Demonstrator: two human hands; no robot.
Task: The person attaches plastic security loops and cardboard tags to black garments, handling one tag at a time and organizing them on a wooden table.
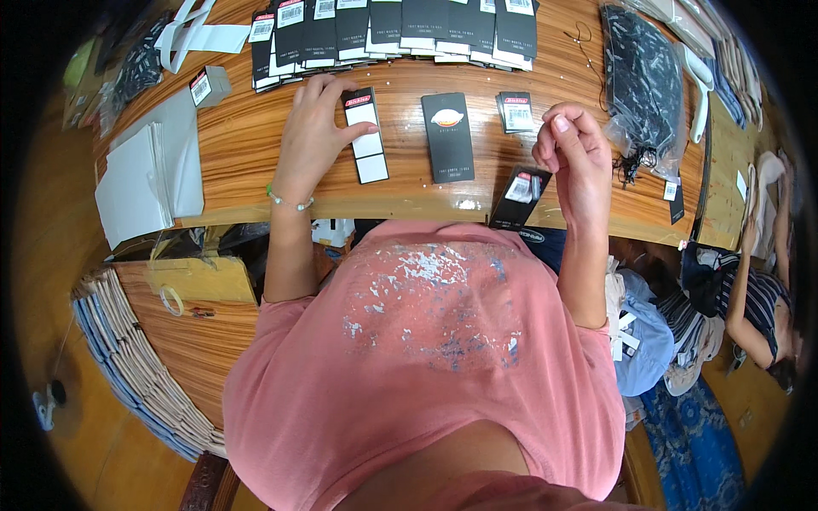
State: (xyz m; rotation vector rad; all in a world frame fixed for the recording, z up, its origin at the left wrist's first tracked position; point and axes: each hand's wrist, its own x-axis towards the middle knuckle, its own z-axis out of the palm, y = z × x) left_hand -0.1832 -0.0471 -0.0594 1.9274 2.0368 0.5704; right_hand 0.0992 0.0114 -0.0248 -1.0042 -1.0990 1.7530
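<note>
My left hand point(313, 128) is over a black hang tag point(369, 166) with white label panels and a red band, lying on the table. Its thumb and forefinger are spread, the thumb resting across the tag. At the right, my right hand point(579, 152) is closed, thumb and fingertips pinched together. From these fingers a black hang tag with a white sticker point(518, 189) hangs tilted at the table's near edge; any cord is too fine to make out. Between my hands lie a black tag with an oval emblem point(447, 145) and a small stack of white-labelled tags point(516, 112).
Rows of black hang tags point(392, 30) line the far side. A clear bag of black cords point(641, 77) and a white-handled tool point(699, 89) are at the right. White paper sheets point(136, 183) and a small grey box point(210, 86) lie left. Folded garments point(141, 366) are lower left.
</note>
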